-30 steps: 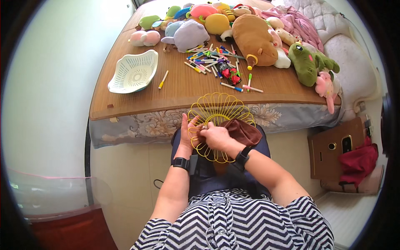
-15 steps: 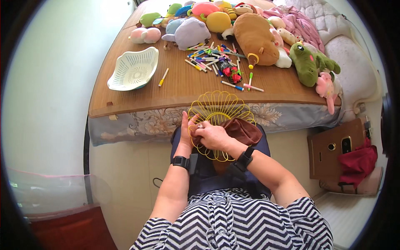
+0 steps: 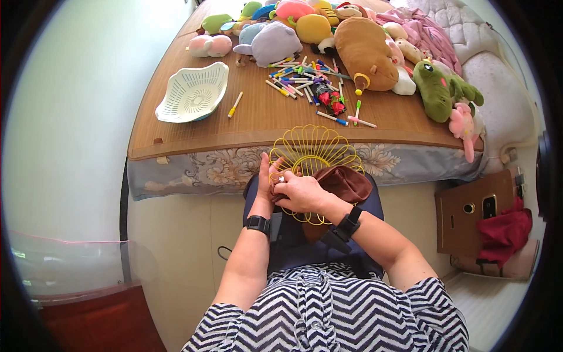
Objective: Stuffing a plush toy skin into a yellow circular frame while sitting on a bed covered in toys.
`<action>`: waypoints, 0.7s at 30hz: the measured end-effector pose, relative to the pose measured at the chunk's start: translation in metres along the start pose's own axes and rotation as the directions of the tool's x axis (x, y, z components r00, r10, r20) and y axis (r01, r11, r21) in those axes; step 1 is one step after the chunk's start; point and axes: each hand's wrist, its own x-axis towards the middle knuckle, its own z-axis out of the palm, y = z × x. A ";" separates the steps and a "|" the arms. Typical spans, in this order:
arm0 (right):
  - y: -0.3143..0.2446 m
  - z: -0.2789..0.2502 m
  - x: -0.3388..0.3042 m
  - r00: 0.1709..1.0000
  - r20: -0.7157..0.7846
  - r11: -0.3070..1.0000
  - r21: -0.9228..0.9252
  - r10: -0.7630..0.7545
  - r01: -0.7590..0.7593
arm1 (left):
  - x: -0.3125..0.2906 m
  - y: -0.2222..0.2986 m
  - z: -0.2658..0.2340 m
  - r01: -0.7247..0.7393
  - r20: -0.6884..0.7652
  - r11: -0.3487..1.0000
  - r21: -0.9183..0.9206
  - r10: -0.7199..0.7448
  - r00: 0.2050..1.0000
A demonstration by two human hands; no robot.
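On my lap lies a yellow wire basket [image 3: 311, 142] with looped petal-shaped edges. My left hand [image 3: 267, 178] holds its left side, with some fingers stretched up among the wire loops. My right hand [image 3: 300, 192] is closed on a brown cloth [image 3: 346, 183] and presses part of it against the basket's left rim, close to my left palm. The rest of the cloth bunches up over the right side of the basket. Something small and pale shows at the right fingers; I cannot make out what it is. My right hand hides part of the left fingers.
Ahead stands a bed with a brown mat [image 3: 193, 139]. On it are a white slotted basket [image 3: 195, 94], a heap of markers [image 3: 305, 82], red artificial roses [image 3: 334, 104] and several plush toys [image 3: 366, 53]. A brown safe [image 3: 463, 205] with a red cloth [image 3: 507, 232] stands at right.
Both hands and the wire basket keep nearly the same place and grip. The whole view has shifted slightly, so the bed and its toys appear a little further right and up.
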 end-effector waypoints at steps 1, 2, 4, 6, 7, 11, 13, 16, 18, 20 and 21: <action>-0.002 -0.003 -0.001 1.000 0.025 1.000 -0.019 -0.016 0.016 | 0.000 0.000 0.001 0.000 -0.012 1.000 0.019 0.000 1.000; -0.005 -0.005 -0.001 0.999 0.027 1.000 -0.017 -0.018 0.019 | 0.000 -0.001 0.002 0.000 -0.025 0.999 0.038 0.001 1.000; -0.009 -0.007 -0.001 0.994 0.109 0.996 -0.086 -0.008 0.018 | -0.002 -0.002 0.003 -0.007 -0.035 0.999 0.052 0.009 0.999; -0.007 0.004 0.002 0.998 0.061 0.989 -0.144 -0.010 0.018 | -0.002 -0.003 0.006 -0.010 -0.032 0.997 0.076 0.013 0.999; -0.009 0.007 0.004 1.000 0.014 0.980 -0.200 -0.013 0.016 | -0.002 -0.002 0.007 -0.010 -0.031 0.997 0.076 0.012 0.999; -0.008 0.010 0.015 0.987 -0.051 0.985 -0.077 0.150 -0.154 | -0.002 -0.002 0.007 -0.009 -0.103 1.000 0.028 0.012 0.995; -0.004 0.010 0.014 0.982 -0.065 0.984 -0.005 0.176 -0.177 | -0.006 -0.002 0.013 -0.059 -0.110 0.998 0.010 0.060 0.992; 0.010 0.017 0.016 0.968 -0.064 0.968 0.088 0.241 -0.235 | 0.002 -0.001 -0.003 -0.040 -0.079 0.998 0.049 0.044 0.996; 0.019 0.017 0.012 0.978 -0.042 0.970 0.147 0.202 -0.194 | 0.005 -0.003 -0.002 -0.038 -0.070 0.999 0.035 0.040 0.997; 0.007 0.010 0.006 0.991 -0.066 0.979 0.176 0.113 -0.100 | 0.005 -0.003 -0.007 -0.036 -0.073 0.999 0.020 0.038 0.997; -0.003 0.005 0.004 0.996 -0.031 0.993 0.081 0.089 -0.086 | 0.004 -0.002 -0.011 -0.026 -0.047 0.999 0.044 0.028 0.998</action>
